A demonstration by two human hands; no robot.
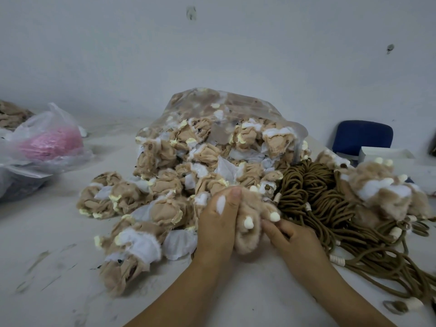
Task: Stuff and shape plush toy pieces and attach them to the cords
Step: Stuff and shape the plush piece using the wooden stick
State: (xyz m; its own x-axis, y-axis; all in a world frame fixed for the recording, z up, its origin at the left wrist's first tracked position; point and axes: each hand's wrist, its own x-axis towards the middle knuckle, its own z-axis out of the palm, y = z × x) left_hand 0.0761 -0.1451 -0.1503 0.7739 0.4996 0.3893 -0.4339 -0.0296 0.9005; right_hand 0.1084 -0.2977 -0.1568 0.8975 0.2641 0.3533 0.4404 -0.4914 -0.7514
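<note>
Centrally, plush piece [248, 236] between left hand [219, 224], right hand [291, 240]

Table [59, 267] fills the front, wall [212, 55] behind it. Big bag [236, 102] lies mid-table, mouth toward the person, with the pile [151, 192] spilling out of it forward and to the left. Cords [318, 204] lie right of the pile, touching it, and run to the near right edge. Toys [382, 192] sit on the cords at far right. Left hand [219, 223] and right hand [295, 241] are front centre with a piece [250, 230] held between them, just before the pile and beside the cords. Small bag [47, 138] sits far left on the table, well apart from the pile. Chair [363, 135] stands behind the table at right, with the box [387, 153] just before it.
</note>
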